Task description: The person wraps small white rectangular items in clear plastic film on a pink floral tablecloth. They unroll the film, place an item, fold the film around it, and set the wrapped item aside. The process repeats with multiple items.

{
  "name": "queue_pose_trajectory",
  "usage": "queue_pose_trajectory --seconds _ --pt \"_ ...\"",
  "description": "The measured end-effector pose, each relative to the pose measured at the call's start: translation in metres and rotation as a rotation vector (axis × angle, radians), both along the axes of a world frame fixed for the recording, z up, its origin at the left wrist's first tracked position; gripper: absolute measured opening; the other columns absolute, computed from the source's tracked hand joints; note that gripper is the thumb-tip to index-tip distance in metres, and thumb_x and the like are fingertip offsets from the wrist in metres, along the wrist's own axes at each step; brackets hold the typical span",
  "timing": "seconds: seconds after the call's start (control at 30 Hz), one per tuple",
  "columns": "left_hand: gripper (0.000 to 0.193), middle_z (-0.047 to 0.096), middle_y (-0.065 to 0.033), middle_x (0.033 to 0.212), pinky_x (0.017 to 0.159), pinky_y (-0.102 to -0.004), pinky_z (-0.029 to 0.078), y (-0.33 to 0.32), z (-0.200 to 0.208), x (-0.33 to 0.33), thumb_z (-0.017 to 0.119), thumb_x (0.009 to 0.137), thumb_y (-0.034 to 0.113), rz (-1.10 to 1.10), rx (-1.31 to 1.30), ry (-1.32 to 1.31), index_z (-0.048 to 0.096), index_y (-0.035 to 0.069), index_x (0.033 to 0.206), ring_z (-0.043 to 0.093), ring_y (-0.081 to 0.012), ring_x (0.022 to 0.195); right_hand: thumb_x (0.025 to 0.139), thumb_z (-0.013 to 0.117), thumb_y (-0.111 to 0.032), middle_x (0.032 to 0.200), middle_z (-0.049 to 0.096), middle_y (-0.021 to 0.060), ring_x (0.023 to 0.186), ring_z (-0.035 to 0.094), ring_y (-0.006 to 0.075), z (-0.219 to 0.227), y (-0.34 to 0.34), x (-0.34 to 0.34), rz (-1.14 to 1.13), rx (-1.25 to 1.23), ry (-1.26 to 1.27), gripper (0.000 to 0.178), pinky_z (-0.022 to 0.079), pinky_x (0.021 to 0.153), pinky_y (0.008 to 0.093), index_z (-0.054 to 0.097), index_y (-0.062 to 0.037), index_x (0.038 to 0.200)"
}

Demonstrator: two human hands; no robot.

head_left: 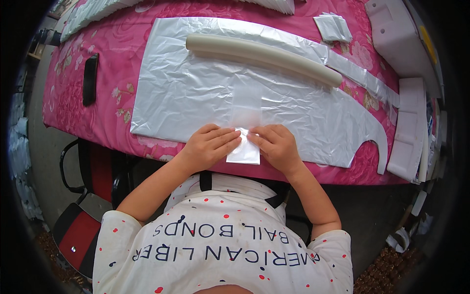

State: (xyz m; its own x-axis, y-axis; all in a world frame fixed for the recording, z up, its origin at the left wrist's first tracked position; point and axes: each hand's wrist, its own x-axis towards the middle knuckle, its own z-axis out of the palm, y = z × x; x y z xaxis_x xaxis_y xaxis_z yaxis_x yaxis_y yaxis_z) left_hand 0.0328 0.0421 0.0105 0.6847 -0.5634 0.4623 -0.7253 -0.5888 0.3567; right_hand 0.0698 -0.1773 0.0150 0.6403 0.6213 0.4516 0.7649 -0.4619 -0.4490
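Folded plastic film [243, 156] | likely light, limp, slippery; hold sides | left hand [209, 145], right hand [277, 145]: fingers extended, touching; grip unclear

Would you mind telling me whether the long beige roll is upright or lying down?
Lying down: the long beige roll rests lengthwise across the white plastic sheet.

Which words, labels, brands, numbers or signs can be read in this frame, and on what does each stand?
White shirt: two rows of dark capitals, upside down in the picture; large enough to read, but not transcribed here.
Folded plastic between the left hand and right hand: no lettering visible.
Pale roll: none visible.
Black oblong object: none visible.
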Motion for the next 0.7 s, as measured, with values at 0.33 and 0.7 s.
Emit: queue_pose_trajectory --seconds 0.33,0.7 --pt "0.027 0.063 -0.0063 0.107 0.077 -0.0298 0.046 0.002 -0.002 0.0 0.06 0.073 0.009 0.013 0.033 -0.01 0.062 0.004 0.1 0.06 -0.0166 0.097 0.059 0.069 -0.009 0.092 0.065 0.0005 0.076 0.058 0.0185 -0.003 -0.003 0.0 0.014 -0.018 -0.021 0.032 0.047 0.066 0.0301 0.067 -0.0095 0.092" --pt "0.036 0.066 -0.0113 0.085 0.065 -0.0314 0.047 -0.006 0.004 0.006 0.06 0.078 0.003 0.307 -0.086 0.494 0.058 0.006 0.114 0.063 -0.0244 0.074 0.077 0.06 -0.014 0.075 0.064 0.008 0.066 0.059 0.0245 0.004 0.002 0.013 -0.155 0.104 0.452 0.014 0.047 0.06 0.0335 0.067 -0.0065 0.087"
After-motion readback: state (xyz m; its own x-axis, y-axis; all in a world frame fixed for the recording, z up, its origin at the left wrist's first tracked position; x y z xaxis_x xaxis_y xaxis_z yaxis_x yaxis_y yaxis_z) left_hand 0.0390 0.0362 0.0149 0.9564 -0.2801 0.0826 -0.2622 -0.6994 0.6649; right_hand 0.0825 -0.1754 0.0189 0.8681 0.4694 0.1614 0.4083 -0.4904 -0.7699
